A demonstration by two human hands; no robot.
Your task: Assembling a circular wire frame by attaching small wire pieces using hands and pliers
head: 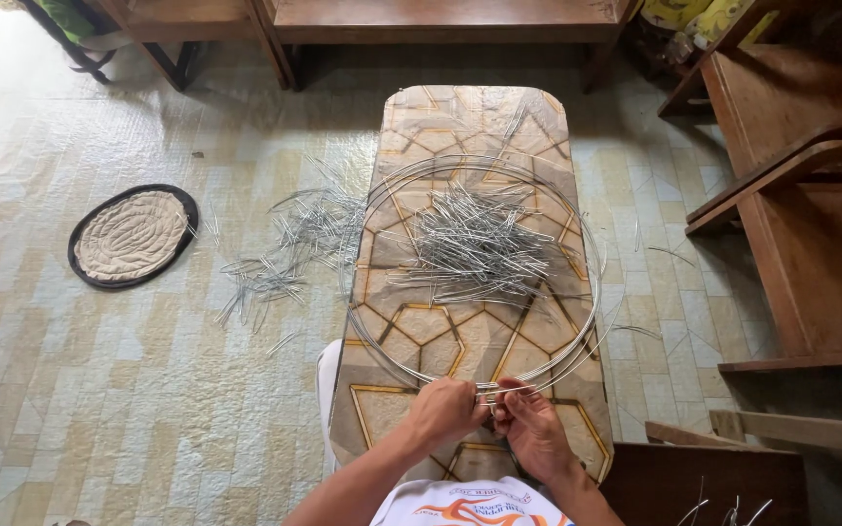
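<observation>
Both hands are meeting at the near edge of the wire hoop (484, 268): the left hand (445, 411) and the right hand (528, 421) are each pinching a short wire piece (492, 390) against the hoop, fingers closed on it. The hoop is lying on a narrow bench (411, 326) with a patterned top, around a heap of cut wires (475, 244). More loose wires (289, 248) are spreading on the tiled floor (99, 390), near an oval mat (133, 236). Wooden furniture (791, 214) is standing around, partly cut off. The exact joint between the fingers is hard to see.
</observation>
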